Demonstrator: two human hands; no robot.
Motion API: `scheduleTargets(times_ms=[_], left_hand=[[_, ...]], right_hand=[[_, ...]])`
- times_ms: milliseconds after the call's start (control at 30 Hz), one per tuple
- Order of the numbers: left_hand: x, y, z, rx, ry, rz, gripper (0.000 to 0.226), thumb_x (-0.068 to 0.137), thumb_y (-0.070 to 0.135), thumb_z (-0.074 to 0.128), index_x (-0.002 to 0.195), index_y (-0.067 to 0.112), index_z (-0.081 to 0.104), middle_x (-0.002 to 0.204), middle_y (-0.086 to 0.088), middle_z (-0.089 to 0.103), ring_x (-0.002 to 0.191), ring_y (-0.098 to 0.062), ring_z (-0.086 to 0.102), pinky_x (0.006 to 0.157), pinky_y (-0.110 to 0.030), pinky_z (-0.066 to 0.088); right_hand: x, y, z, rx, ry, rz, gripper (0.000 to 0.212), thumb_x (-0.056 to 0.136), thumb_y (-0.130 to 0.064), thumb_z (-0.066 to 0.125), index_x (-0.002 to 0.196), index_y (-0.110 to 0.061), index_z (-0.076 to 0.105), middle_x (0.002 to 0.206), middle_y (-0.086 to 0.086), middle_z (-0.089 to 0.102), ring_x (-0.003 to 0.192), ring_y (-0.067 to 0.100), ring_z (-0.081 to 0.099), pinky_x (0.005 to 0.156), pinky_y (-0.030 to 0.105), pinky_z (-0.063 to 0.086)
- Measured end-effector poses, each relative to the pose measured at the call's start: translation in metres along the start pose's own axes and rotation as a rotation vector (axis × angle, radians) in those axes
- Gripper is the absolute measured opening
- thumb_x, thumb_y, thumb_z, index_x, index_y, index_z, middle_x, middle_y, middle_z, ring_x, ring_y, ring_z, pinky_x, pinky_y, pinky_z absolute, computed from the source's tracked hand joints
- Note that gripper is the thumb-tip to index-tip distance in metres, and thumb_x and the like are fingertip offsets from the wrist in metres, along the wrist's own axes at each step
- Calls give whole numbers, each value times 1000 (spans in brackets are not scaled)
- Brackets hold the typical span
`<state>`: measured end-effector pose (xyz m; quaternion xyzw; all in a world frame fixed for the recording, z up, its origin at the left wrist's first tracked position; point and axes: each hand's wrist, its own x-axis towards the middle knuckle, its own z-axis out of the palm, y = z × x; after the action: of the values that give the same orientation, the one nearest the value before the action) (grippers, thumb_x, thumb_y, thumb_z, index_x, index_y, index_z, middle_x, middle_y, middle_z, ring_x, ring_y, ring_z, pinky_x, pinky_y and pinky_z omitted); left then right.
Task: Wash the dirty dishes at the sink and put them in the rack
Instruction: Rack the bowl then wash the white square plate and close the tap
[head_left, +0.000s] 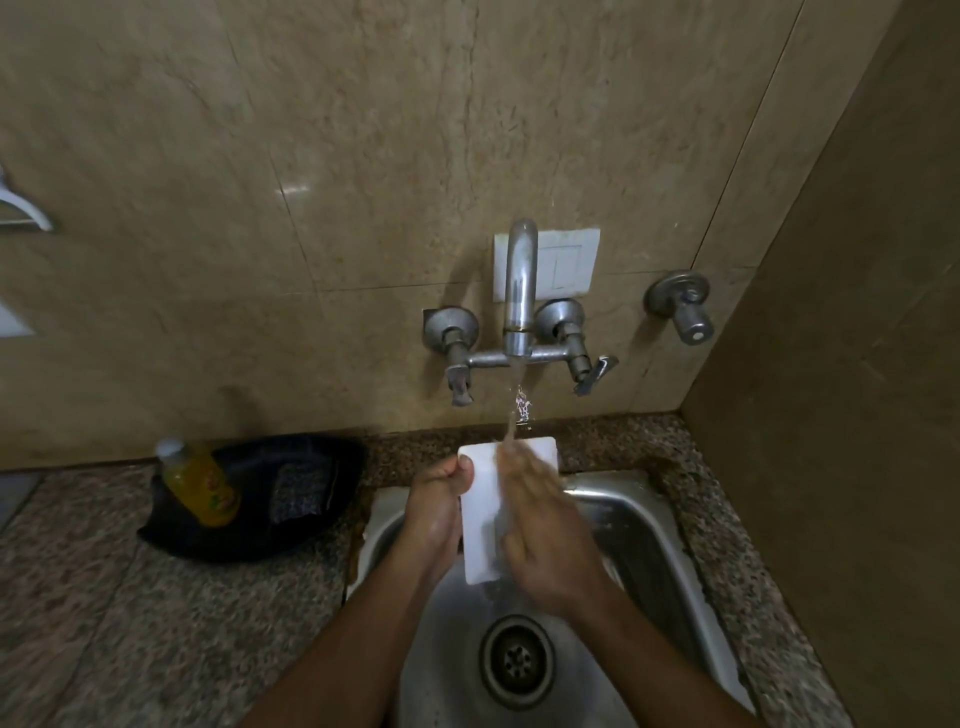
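A white rectangular plate (480, 512) is held over the steel sink (644, 525), under the water running from the tap (519, 291). My left hand (439, 506) grips the plate's left edge, thumb on its face near the top corner. My right hand (540, 525) lies flat on the plate's right half with its fingers straight, blurred by motion, and the stream lands on its fingertips. The plate's right edge is hidden under that hand.
A yellow bottle of dish liquid (200, 483) and a scrub pad (301, 491) lie in a black tray (332, 525) on the granite counter left of the sink. The drain (517, 660) sits near me. A wall stands close on the right. A white fixture (26, 208) hangs far left.
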<state>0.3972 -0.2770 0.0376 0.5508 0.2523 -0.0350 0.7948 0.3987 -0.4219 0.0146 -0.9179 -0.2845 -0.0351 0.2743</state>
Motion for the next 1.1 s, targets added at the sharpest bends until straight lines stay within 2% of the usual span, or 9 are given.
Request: scheduleTargets(times_ms=[167, 267, 400, 500, 633, 767, 967, 1033, 1100], left_hand=[[-5, -2, -8, 27, 25, -14, 27, 102, 19, 46, 95, 9, 71, 88, -12, 77, 81, -27, 73, 88, -50, 55], [-6, -2, -14, -19, 59, -18, 27, 102, 17, 47, 93, 9, 71, 92, -14, 77, 83, -28, 73, 85, -46, 55], [-8, -3, -19, -15, 58, 11, 25, 101, 15, 48, 93, 7, 70, 90, -15, 76, 80, -29, 72, 88, -50, 54], [-6, -2, -25, -45, 65, 21, 25, 102, 15, 47, 101, 3, 69, 95, -17, 76, 85, -29, 73, 86, -45, 55], [-9, -7, -26, -54, 55, 20, 26, 102, 16, 47, 100, 3, 70, 92, -17, 76, 82, -30, 73, 88, -50, 53], [-10, -7, -23, -84, 44, 23, 27, 102, 12, 44, 98, 2, 68, 84, -13, 77, 74, -23, 74, 83, -43, 55], [-11, -8, -19, -133, 39, 21, 25, 103, 11, 43, 101, 0, 66, 87, -15, 76, 76, -25, 73, 80, -40, 56], [-11, -8, -23, -174, 25, -10, 26, 104, 15, 42, 112, 2, 63, 100, -15, 75, 90, -29, 72, 89, -47, 53], [-10, -9, -31, -181, 5, -44, 28, 103, 18, 45, 121, 4, 61, 113, -16, 72, 105, -34, 68, 98, -55, 48]], right_hand=[[4, -4, 9, 43, 12, 78, 77, 82, -34, 26, 157, -18, 13, 163, -3, 8, 150, 9, 5, 122, 37, 13], [4, -13, 15, 32, -36, -49, 76, 84, -32, 30, 157, -15, 15, 164, 0, 9, 151, 11, 4, 123, 33, 9], [10, -8, 12, 64, 32, 88, 77, 82, -34, 25, 157, -19, 13, 162, -7, 4, 151, 10, 3, 123, 34, 12], [7, -14, 17, 52, -19, -51, 76, 83, -29, 32, 156, -14, 17, 163, -2, 9, 151, 9, 3, 123, 32, 8], [6, -8, 19, 98, 34, 76, 73, 85, -27, 30, 157, -18, 15, 163, -5, 7, 151, 9, 2, 123, 35, 13], [1, -15, 27, 45, -20, -69, 72, 86, -30, 30, 155, -14, 22, 163, -1, 15, 150, 8, 7, 123, 33, 12], [3, -10, 26, 302, 205, 247, 60, 97, -37, 27, 155, -25, 22, 159, -15, 15, 146, 1, 14, 117, 23, 17], [8, -11, 15, 616, 246, 539, 43, 103, -38, 40, 144, -31, 39, 148, -10, 39, 129, 7, 43, 102, 29, 39], [14, -4, 7, 961, 165, 717, 20, 103, -30, 46, 115, -23, 60, 113, 0, 66, 95, 13, 64, 73, 26, 51]])
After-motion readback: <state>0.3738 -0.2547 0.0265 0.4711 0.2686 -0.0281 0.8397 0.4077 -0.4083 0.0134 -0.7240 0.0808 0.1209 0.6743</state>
